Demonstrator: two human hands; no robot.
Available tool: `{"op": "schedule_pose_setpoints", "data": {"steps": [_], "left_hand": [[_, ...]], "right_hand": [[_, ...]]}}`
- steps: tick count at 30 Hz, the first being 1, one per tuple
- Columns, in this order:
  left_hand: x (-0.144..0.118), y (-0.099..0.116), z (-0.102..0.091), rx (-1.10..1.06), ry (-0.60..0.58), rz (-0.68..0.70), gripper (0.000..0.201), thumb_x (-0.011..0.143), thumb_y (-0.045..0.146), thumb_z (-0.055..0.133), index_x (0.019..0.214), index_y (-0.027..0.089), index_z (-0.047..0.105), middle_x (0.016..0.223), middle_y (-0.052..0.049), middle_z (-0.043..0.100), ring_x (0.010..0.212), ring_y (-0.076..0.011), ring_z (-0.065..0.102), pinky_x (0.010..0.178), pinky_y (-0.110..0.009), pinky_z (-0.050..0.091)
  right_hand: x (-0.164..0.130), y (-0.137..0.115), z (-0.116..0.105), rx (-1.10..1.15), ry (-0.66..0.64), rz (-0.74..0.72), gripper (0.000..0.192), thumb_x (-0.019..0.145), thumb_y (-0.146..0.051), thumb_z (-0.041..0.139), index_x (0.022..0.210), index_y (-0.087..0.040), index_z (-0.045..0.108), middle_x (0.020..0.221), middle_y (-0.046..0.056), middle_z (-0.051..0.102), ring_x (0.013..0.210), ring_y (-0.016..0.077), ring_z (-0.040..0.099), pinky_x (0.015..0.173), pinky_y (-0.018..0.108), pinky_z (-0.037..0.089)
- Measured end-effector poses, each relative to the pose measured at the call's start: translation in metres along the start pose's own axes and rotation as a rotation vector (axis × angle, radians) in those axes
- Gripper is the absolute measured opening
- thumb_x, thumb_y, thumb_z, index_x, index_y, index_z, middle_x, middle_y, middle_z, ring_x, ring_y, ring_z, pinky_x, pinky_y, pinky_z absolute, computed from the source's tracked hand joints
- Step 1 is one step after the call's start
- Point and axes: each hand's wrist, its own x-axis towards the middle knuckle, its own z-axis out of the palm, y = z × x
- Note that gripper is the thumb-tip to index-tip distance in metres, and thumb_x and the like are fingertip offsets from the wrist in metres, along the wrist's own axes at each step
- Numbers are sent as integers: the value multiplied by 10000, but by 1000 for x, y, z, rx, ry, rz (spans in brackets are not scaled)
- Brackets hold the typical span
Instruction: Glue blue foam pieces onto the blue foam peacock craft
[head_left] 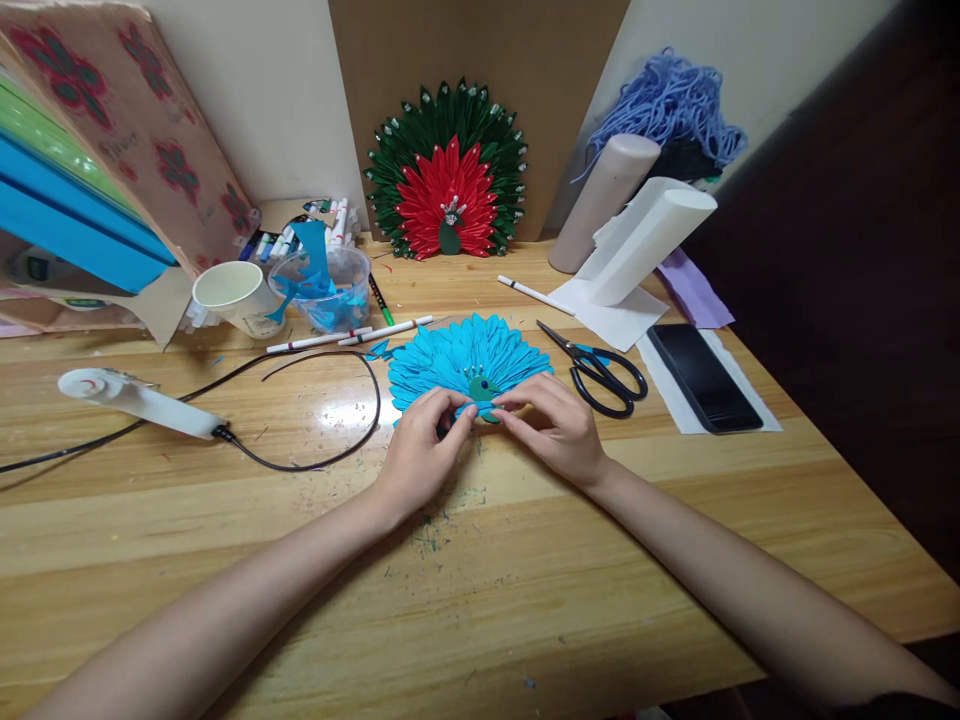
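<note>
A blue paper peacock fan (463,358) lies flat on the wooden table (480,560), with a small green peacock body (482,392) at its near edge. My left hand (424,445) and my right hand (553,425) meet at that near edge, their fingertips pinching the green body and the blue petals beside it. Whether anything small sits between the fingers is hidden.
Black scissors (600,372) lie right of the fan, a dark phone (703,378) on white paper further right. A glue gun (139,400) with its black cord lies at left. Behind stand a paper cup (234,296), a plastic bowl (324,290), markers, a red-green peacock fan (448,172) and paper rolls (637,225).
</note>
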Motion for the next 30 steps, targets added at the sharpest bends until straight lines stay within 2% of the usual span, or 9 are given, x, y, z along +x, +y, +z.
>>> {"op": "schedule_pose_setpoints", "data": {"steps": [17,30], "left_hand": [[0,-1,1,27,22,-6,180,865,325,496,815,170,575,763,-25,599,699,-137,507,629,-259,385],[0,0,2,34,17,22,166,867,303,499,821,167,581,755,-19,581,695,-132,485,631,-255,373]], "right_hand": [[0,-2,0,2,-10,20,136,782,-196,647,916,-205,627,765,32,641,710,166,577,664,326,474],[-1,1,2,17,-51,35,95,801,-194,621,896,-202,625,786,36,640,737,164,574,680,319,476]]}}
